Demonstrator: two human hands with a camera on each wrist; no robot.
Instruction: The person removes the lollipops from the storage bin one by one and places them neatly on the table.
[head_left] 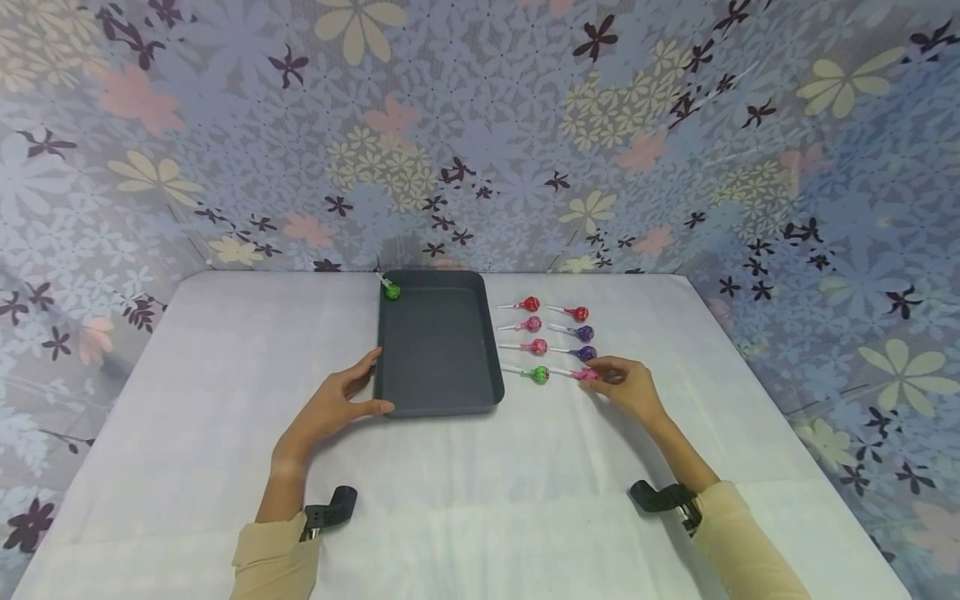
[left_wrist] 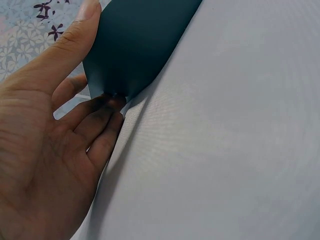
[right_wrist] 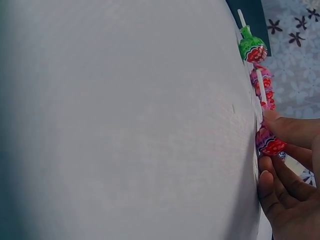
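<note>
A dark grey tray (head_left: 438,350) lies on the white-covered table. My left hand (head_left: 333,408) grips its near left corner, thumb at the rim and fingers against the side; the left wrist view shows the fingertips curled at the tray's underside (left_wrist: 135,45). One green lollipop (head_left: 392,291) sits in the tray's far left corner, its stick over the rim. To the tray's right, my right hand (head_left: 626,387) pinches a pink lollipop (right_wrist: 270,142) at the near end of the right-hand column. Its head is partly covered by the fingers in the head view.
Several lollipops lie in two columns, sticks toward the tray: red (head_left: 531,304), pink (head_left: 533,324) and green (head_left: 540,375) on the left, red (head_left: 580,314) and purple (head_left: 584,333) on the right. A flower-patterned cloth wall (head_left: 480,150) rises behind the table.
</note>
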